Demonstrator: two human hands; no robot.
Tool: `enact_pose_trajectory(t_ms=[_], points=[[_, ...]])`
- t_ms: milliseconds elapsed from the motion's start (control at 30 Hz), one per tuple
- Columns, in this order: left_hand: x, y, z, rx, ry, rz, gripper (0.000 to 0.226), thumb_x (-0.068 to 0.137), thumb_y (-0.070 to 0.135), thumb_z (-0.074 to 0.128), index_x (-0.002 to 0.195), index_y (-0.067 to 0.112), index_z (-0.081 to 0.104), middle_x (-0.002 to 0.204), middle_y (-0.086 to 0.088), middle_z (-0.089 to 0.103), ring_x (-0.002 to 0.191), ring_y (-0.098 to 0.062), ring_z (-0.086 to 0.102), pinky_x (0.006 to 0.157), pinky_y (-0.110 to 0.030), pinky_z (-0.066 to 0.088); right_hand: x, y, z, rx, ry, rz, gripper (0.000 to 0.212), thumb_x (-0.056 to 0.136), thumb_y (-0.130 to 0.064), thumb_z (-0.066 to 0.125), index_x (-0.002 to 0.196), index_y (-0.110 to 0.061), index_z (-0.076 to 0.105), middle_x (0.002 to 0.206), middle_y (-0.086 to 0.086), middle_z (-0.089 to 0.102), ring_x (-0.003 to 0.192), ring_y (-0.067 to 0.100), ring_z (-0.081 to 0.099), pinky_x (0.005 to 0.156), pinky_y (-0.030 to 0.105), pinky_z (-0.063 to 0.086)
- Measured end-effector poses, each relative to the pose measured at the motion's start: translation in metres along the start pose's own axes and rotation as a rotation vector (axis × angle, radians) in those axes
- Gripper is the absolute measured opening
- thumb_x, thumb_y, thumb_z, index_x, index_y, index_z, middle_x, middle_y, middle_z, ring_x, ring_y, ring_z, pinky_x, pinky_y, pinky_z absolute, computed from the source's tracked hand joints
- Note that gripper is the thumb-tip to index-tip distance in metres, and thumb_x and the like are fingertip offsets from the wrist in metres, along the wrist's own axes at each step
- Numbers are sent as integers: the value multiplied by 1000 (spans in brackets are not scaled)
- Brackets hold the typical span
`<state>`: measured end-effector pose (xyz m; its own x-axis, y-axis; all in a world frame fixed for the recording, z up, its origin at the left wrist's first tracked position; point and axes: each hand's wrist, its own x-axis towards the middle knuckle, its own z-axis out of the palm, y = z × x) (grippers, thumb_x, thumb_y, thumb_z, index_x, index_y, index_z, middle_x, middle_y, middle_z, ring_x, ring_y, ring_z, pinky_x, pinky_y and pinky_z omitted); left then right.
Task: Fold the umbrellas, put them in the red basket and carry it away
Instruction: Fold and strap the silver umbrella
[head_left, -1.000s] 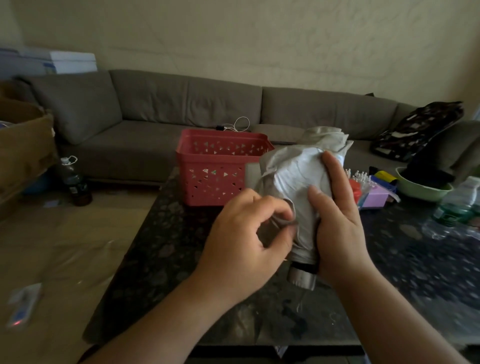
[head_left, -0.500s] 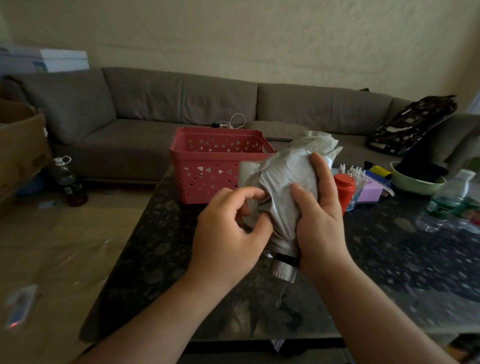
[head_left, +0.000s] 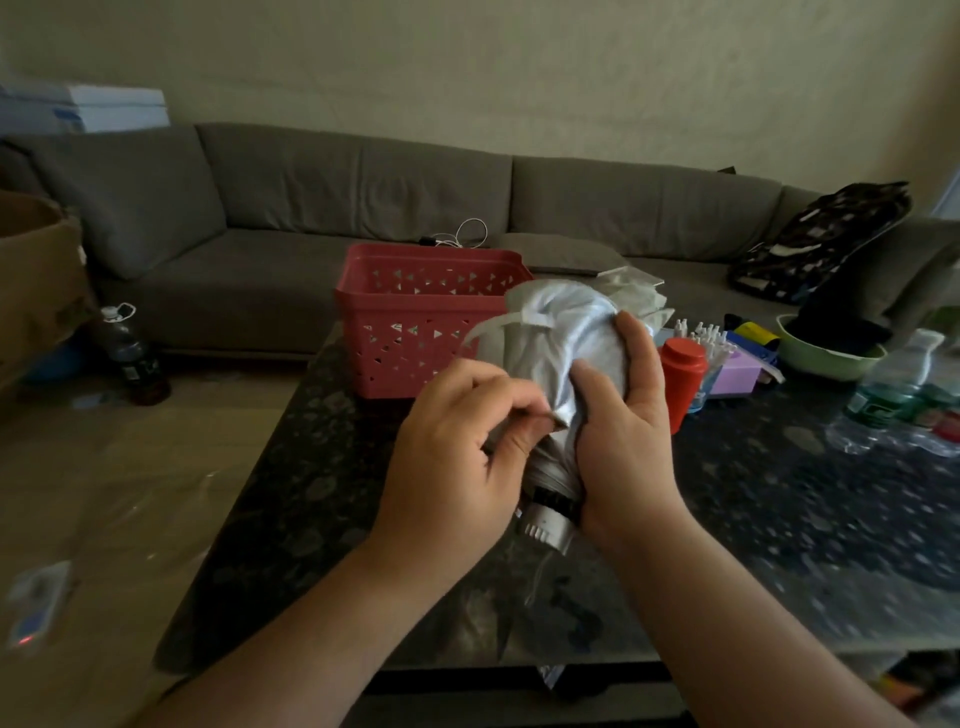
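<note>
Our right hand grips the grey folding umbrella upright above the table. Our left hand pinches a canopy fold. The red basket stands at 11 o'clock behind the umbrella.

Both bare forearms reach forward from the bottom edge and meet at mid-frame. The left hand shows its back to the camera, fingers curled inward, thumb and forefinger pinching together at the tips. The right hand stands upright beside it, palm turned left, thumb and fingers wrapped round in a grip.
</note>
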<state>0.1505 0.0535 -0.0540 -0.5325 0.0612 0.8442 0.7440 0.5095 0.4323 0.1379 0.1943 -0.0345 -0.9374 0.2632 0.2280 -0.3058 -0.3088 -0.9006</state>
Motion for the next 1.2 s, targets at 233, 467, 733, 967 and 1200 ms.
enact_pose_trajectory(t_ms=[233,467,733,967,1200], points=[[-4,1,-1,-56,40,-231,21,91,12,81,108,21,73,99,17,73,81,-3,70,70,-20,56,-2,2,2,-60,-36,-32,52,94,-27,67,130,-63,57,149,0,53,128,29,65,101,56,57],[7,-7,-11,45,52,-307,24,83,9,85,94,25,70,77,18,68,70,-5,67,61,-14,53,-6,1,5,-249,100,-274,52,103,-12,63,147,-37,50,121,-47,50,116,-17,55,101,16,52],[2,-5,-2,-80,14,-348,14,93,14,77,102,23,72,90,14,72,81,-4,70,69,-13,52,-5,1,9,-210,70,-265,54,104,-10,61,148,-38,47,130,-23,52,103,-21,60,80,5,51],[9,-10,-12,-62,7,-469,28,86,16,86,101,29,65,87,17,74,79,2,71,72,-11,52,-3,0,5,-211,94,-287,51,104,-5,59,147,-30,50,122,-30,44,100,-26,55,80,2,49],[18,-22,-28,25,-99,-436,15,88,24,84,88,33,73,78,14,71,82,-3,69,70,-9,51,6,-2,-3,-167,121,-252,48,104,-13,63,143,-41,53,136,-17,54,108,-11,64,86,13,57]])
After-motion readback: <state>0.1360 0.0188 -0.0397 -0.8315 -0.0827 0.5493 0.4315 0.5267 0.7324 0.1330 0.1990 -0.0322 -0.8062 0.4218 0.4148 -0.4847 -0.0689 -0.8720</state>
